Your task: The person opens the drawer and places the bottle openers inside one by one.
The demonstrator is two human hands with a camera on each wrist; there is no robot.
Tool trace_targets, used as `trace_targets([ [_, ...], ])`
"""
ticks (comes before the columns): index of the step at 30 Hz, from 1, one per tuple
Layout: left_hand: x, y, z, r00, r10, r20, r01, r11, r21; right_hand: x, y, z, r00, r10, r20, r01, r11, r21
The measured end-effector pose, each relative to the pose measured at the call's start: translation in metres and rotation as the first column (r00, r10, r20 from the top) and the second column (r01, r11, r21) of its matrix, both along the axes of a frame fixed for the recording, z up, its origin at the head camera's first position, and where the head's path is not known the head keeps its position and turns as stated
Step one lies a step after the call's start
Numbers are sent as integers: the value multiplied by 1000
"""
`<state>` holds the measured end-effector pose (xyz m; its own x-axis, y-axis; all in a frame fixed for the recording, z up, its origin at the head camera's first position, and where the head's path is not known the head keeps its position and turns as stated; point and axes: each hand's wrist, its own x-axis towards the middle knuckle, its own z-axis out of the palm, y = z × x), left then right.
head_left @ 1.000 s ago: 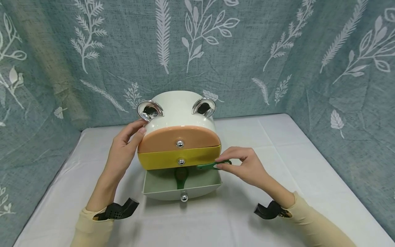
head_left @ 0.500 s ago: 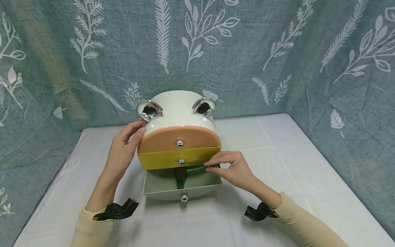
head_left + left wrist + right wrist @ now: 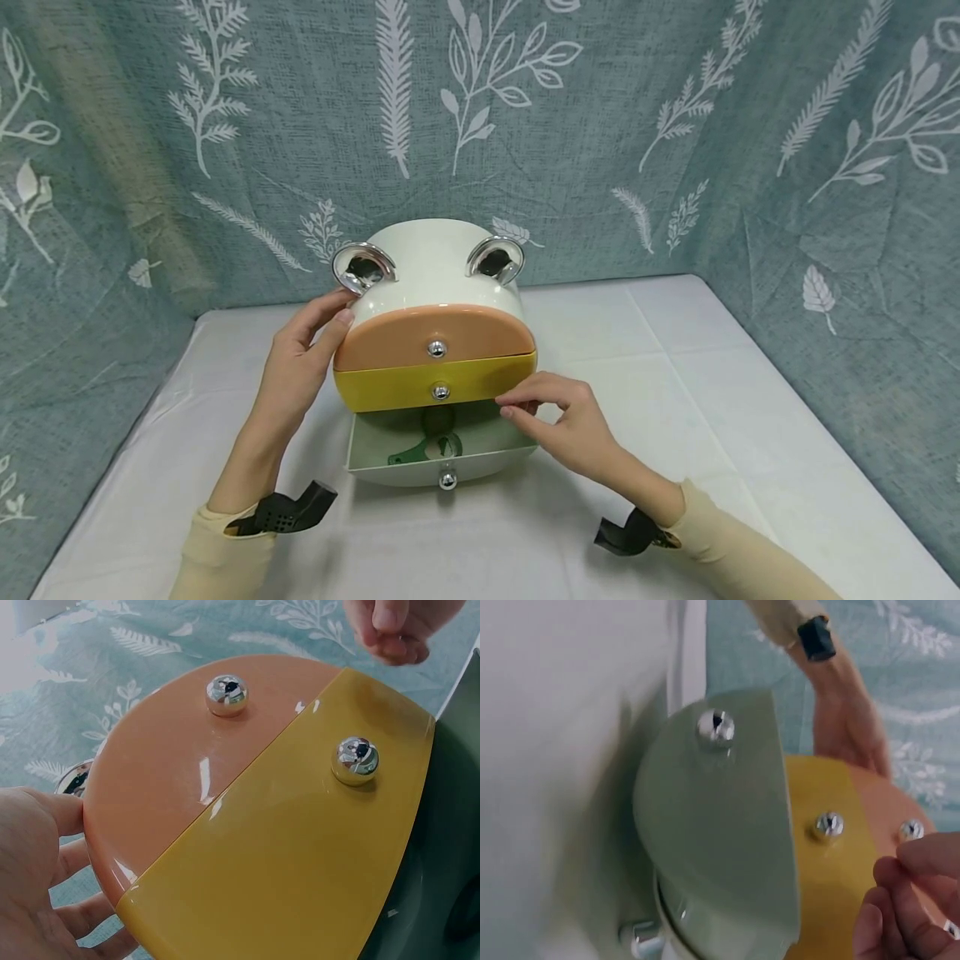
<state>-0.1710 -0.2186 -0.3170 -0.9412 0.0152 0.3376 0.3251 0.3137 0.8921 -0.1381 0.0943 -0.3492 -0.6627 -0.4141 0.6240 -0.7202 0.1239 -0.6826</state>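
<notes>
A grey-green leaf-print curtain (image 3: 112,167) walls a white-clothed worktop (image 3: 675,350). The left hand (image 3: 296,367) rests flat-fingered against the drawer cabinet (image 3: 435,333). A green tool (image 3: 423,448) lies in the pulled-out bottom drawer (image 3: 442,462). The right hand (image 3: 566,417) hovers above, fingers curled, holding nothing.

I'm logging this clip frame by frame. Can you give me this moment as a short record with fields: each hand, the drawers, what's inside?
left hand: open, rests against the cabinet side
right hand: fingers curled, holds nothing, at the yellow drawer edge
orange drawer: closed
yellow drawer: closed
green drawer: pulled out
inside: green tool lying loose
</notes>
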Motion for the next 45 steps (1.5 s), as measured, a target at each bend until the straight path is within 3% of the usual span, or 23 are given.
trace_targets([
  [3,0,0,0,1000,0,-1,0,1000,4,4,0,-5,1000,-1,31,1,1000,6],
  [6,1,0,0,1000,-1,-1,1,1000,6,8,1,-13,985,18,170,-19,1000,1],
  [11,1,0,-1,1000,-6,2,6,1000,4,17,2,-22,894,153,422,-135,988,-72],
  [17,1,0,-1,1000,-12,-1,12,1000,10,20,-4,-31,829,210,519,-183,978,-104],
  [25,1,0,-1,1000,-3,-4,3,1000,3,25,-11,-38,758,193,623,-159,981,-110],
  [33,1,-1,-2,1000,0,-6,0,1000,3,34,-23,-53,669,191,718,-132,982,-138],
  [37,1,-2,-1,1000,0,-8,0,1000,3,36,-29,-62,653,178,736,-112,984,-139],
  [45,1,0,-1,1000,-3,-4,3,1000,-1,37,-38,-75,652,157,742,-77,987,-141],
])
